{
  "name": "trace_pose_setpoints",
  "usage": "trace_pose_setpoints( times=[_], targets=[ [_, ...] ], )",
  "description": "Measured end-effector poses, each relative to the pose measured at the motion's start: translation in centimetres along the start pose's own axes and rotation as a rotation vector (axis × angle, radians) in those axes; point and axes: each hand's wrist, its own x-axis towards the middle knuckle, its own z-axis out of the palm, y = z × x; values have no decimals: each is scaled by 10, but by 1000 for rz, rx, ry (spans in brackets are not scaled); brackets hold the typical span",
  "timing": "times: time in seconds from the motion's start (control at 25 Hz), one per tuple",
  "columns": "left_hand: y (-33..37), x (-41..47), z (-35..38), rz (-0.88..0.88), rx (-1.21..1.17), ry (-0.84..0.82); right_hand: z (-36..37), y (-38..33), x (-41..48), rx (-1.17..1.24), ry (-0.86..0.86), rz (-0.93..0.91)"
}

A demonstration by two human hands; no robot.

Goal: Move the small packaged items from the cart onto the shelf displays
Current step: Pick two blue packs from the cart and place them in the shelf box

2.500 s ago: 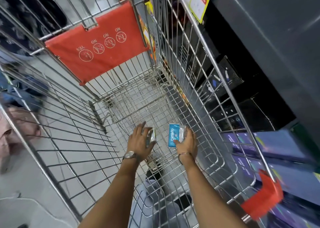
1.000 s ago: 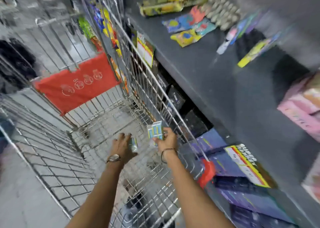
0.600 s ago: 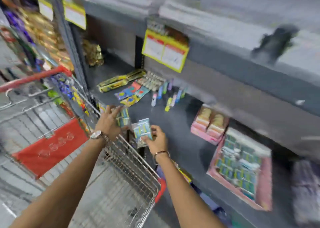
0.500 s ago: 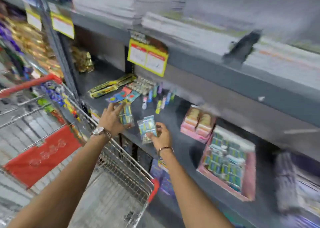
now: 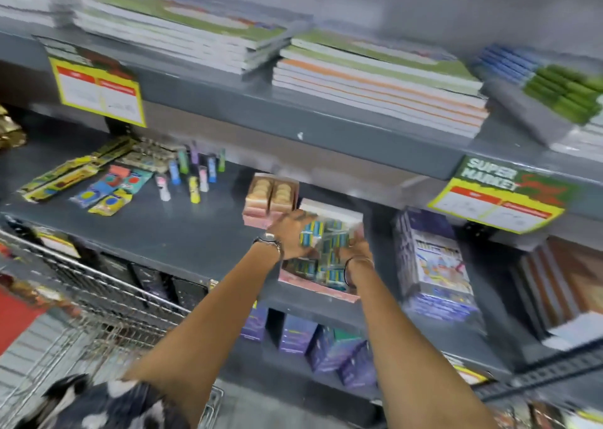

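Note:
Both my hands are over a pink display box (image 5: 318,287) on the grey middle shelf (image 5: 182,242). The box holds several small blue and yellow packets. My left hand (image 5: 290,236), with a wristwatch, grips one small blue and yellow packet (image 5: 311,237) above the box. My right hand (image 5: 355,249), with a bangle on the wrist, sits at the box's right side, pressed against the packets; motion blur hides whether it still holds one. The wire shopping cart (image 5: 107,304) stands at the lower left, below the shelf.
A pink box of round items (image 5: 270,197) stands just left of the display box. Small tubes (image 5: 195,176) and flat packets (image 5: 107,190) lie further left. Purple boxes (image 5: 434,265) stand to the right. Notebook stacks (image 5: 375,79) fill the upper shelf; yellow price tags (image 5: 98,92) hang from it.
Both hands have lifted the packets out of the cart and carried them right, up to the pink display box on the shelf. The view has swung from the cart to the shelves.

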Motion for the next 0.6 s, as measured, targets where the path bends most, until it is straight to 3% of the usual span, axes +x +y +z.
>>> trace_pose_setpoints(
  times=[0.12, 0.28, 0.4, 0.52, 0.6],
  targets=[
    [16, 9, 23, 94, 133, -125, -10, 13, -5, -27, -106, 1],
    [9, 9, 25, 94, 189, -232, -9, 8, -13, -225, -120, 28],
    [-1, 0, 25, 112, 306, -165, -4, 11, -32, -643, -19, -172],
    [-6, -10, 38, 181, 280, -102, 0, 25, -40, -790, -2, -414],
    [-9, -18, 51, 181, 294, -94, 1, 39, -41, -813, -15, -438]
  ],
)
